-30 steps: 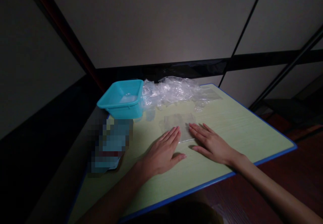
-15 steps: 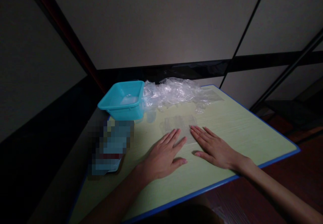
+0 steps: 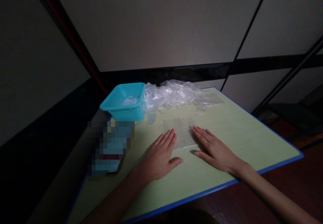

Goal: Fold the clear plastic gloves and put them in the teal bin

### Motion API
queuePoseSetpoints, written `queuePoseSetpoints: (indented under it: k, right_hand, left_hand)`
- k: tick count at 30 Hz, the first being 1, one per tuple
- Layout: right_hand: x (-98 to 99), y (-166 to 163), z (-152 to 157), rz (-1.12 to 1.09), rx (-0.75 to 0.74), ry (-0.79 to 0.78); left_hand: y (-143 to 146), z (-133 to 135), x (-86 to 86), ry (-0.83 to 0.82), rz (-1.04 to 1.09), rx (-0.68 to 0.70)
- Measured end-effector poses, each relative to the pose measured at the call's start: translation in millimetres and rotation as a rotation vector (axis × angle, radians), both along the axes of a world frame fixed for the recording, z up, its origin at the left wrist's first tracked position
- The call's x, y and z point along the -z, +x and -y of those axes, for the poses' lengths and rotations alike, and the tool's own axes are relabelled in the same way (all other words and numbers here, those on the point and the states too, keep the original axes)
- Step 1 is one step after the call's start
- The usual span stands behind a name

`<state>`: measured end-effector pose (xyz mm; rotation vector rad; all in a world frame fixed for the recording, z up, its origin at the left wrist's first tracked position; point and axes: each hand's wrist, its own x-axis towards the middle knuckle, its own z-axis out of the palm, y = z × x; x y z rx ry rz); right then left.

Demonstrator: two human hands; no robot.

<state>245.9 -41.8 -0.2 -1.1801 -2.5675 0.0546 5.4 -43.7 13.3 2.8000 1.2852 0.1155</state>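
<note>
A clear plastic bag (image 3: 183, 133) lies flat on the pale green table (image 3: 247, 133). My left hand (image 3: 160, 155) rests over its left edge, fingers stretched out and thumb apart. On the bag's right edge lies my right hand (image 3: 217, 150), also flat with its fingers extended. Neither hand grips anything. Behind the bag, a crumpled heap of clear plastic bags (image 3: 176, 92) spreads along the table's far side.
A turquoise plastic basin (image 3: 123, 111) stands at the back left, with something pale inside. Nearer me on the left lies a blurred-out flat object (image 3: 113, 146). The table has a blue edge, and a panelled wall (image 3: 161, 25) rises behind it.
My left hand's index finger has drawn in beside the others, uncovering more of the bag. The bag looks smoother. My right hand has hardly moved.
</note>
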Motion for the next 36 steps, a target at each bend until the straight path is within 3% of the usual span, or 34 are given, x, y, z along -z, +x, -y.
queuePoseSetpoints:
  k: [11,26,36]
  right_hand:
    - [-2.3,1.3,1.3,-0.101,-0.014,-0.019]
    - [-4.7,-0.4,2.9,-0.161,0.002,-0.084]
    - [-5.3,-0.5,4.6,-0.132,0.029,-0.062]
  left_hand:
    - [-15.6,13.7,6.0,0.026,0.105,0.007]
    - [-13.2,12.4,-5.7,-0.103,0.057,0.081]
    - [-13.3,15.0,-3.0,-0.049,0.04,0.048]
